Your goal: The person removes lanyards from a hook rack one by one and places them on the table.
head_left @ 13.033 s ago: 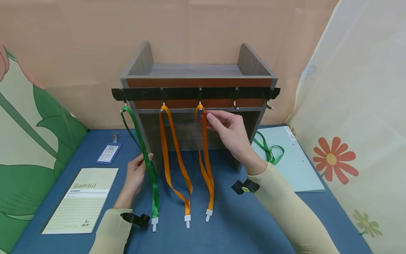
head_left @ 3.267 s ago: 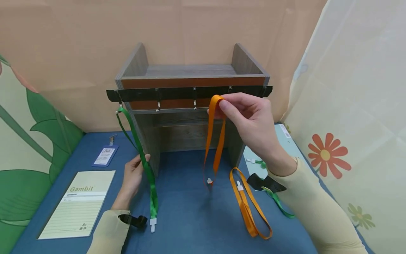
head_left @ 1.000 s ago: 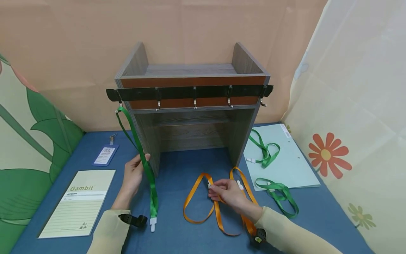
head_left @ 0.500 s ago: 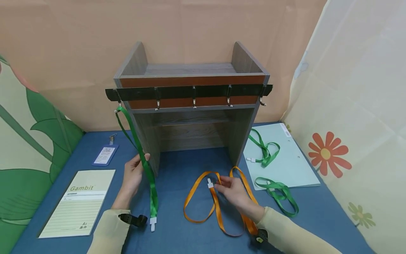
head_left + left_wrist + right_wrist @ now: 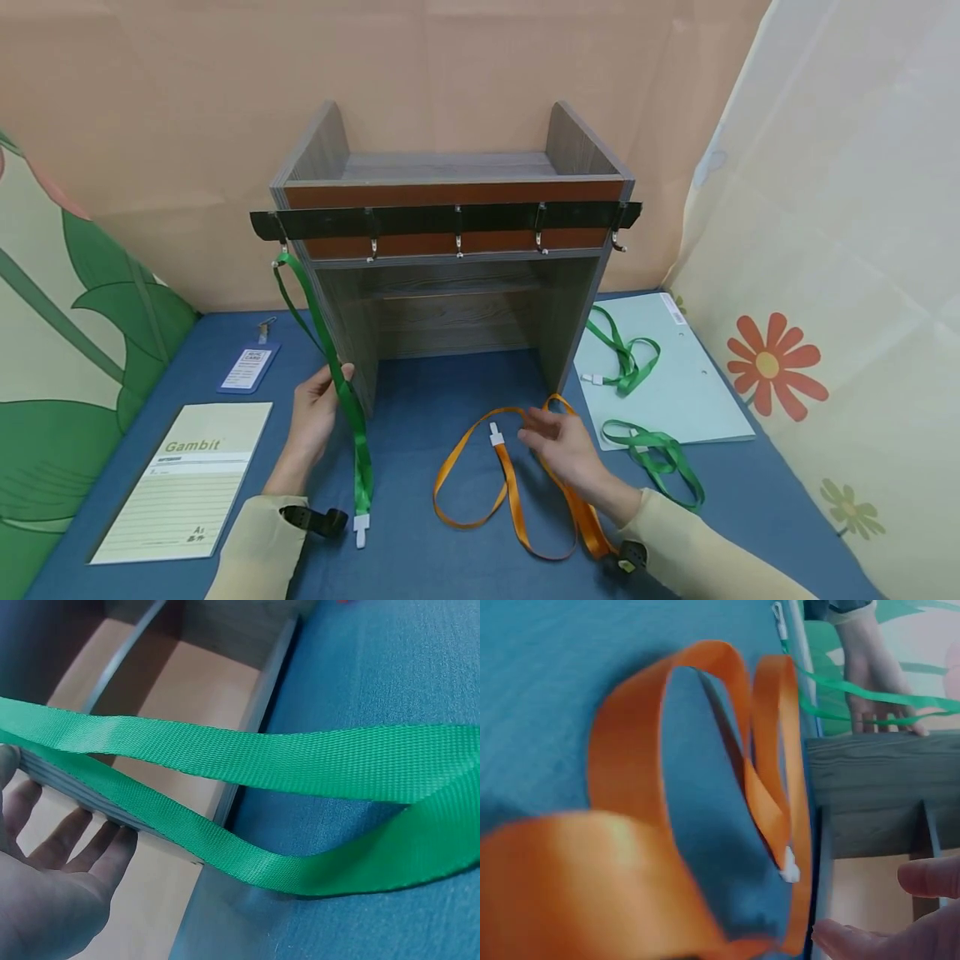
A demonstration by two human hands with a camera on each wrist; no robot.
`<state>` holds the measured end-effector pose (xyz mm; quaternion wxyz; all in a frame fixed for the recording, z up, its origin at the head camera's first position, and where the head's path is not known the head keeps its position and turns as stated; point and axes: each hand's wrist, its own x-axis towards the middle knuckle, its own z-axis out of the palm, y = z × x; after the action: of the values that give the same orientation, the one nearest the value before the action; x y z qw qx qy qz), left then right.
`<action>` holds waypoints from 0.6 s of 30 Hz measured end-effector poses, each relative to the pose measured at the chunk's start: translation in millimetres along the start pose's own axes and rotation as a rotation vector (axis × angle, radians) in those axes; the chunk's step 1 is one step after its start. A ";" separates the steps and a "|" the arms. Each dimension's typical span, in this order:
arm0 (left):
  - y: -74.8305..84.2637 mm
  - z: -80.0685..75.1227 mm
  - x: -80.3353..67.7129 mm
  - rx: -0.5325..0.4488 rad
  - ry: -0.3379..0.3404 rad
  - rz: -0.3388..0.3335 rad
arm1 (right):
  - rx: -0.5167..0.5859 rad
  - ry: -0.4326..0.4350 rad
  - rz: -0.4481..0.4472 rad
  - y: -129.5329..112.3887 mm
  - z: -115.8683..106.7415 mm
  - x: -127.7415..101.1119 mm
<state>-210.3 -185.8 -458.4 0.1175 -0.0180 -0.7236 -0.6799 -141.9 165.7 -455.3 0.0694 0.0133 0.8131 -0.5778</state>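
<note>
Both orange lanyards [image 5: 517,492] are now off the hooks and lie looped on the blue tabletop [image 5: 420,575] near its front edge, and the right hand has let go of them since a moment ago.

At the left edge lie a notepad [image 5: 187,479] and, behind it, a blue badge holder [image 5: 247,367]. Next comes the left hand [image 5: 315,412], fingers relaxed and straight, touching the green lanyard [image 5: 330,350] that hangs from the leftmost hook of the black hook rail [image 5: 450,221] on the wooden shelf unit [image 5: 450,275]. This strap looks like the one step left: it is the only one on the rail, and freeing it would call for lifting its loop up off the hook rather than pulling down.

Right of centre, the right hand [image 5: 562,442] hovers over the orange straps, fingers loosely spread and holding nothing. Towards the right edge, one loose green lanyard [image 5: 626,358] rests on a pale green folder [image 5: 697,392], another [image 5: 660,458] at its front edge. Nothing blocks the leftmost hook.
</note>
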 end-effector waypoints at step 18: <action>0.4 -0.8 -0.1 0.007 -0.004 0.009 | -0.047 -0.078 -0.472 -102.0 17.4 6.1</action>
<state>-210.0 -186.5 -457.9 0.1193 -0.0223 -0.7262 -0.6767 -156.6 115.1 -366.1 -0.0360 -0.2011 0.8037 -0.5588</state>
